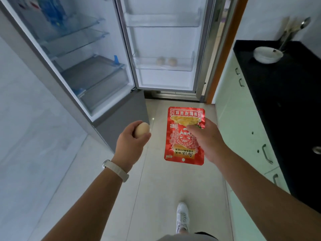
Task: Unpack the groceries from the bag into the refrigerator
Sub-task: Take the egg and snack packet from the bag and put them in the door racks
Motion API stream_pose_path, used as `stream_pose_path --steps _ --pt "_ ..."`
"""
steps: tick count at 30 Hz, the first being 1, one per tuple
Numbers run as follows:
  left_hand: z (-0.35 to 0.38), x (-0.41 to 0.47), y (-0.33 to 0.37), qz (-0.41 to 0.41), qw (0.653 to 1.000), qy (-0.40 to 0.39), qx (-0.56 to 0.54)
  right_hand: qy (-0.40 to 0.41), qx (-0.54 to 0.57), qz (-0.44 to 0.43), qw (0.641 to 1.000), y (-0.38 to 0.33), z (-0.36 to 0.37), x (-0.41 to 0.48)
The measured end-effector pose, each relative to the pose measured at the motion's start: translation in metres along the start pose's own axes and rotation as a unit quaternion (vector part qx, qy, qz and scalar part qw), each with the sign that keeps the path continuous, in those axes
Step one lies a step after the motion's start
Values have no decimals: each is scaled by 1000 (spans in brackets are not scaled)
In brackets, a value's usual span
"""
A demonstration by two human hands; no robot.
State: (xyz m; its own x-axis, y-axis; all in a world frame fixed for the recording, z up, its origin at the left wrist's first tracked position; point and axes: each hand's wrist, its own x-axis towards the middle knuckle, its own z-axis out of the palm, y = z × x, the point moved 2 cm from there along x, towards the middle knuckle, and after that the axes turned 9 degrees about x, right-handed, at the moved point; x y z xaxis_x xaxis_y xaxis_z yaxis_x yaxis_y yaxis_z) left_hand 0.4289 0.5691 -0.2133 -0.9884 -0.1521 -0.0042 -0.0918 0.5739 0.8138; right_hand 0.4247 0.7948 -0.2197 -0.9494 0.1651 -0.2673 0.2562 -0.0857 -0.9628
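Note:
My left hand [130, 141] grips a pale brown egg [142, 129] in front of the open refrigerator [90, 54]. My right hand [206, 138] pinches a flat red snack packet [180, 145], held upside down over the floor. The refrigerator door [165, 40] stands wide open ahead. Two eggs [166, 61] lie in its lower door bin. Glass shelves and a clear drawer [97, 79] show inside the compartment. The grocery bag is out of view.
A black countertop [284, 94] runs along the right with a white bowl [266, 54] and utensils on it. Pale green cabinets [243, 129] stand below it. A white wall lies to the left. My white shoe [182, 217] is on the tiled floor.

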Motion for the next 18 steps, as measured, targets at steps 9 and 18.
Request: stream_pose_path --steps 9,18 --pt "26 88 43 -7 999 34 -27 -36 34 -28 998 -53 -18 108" --pt "30 157 44 -18 998 47 -45 -49 40 -20 998 -67 -5 176"
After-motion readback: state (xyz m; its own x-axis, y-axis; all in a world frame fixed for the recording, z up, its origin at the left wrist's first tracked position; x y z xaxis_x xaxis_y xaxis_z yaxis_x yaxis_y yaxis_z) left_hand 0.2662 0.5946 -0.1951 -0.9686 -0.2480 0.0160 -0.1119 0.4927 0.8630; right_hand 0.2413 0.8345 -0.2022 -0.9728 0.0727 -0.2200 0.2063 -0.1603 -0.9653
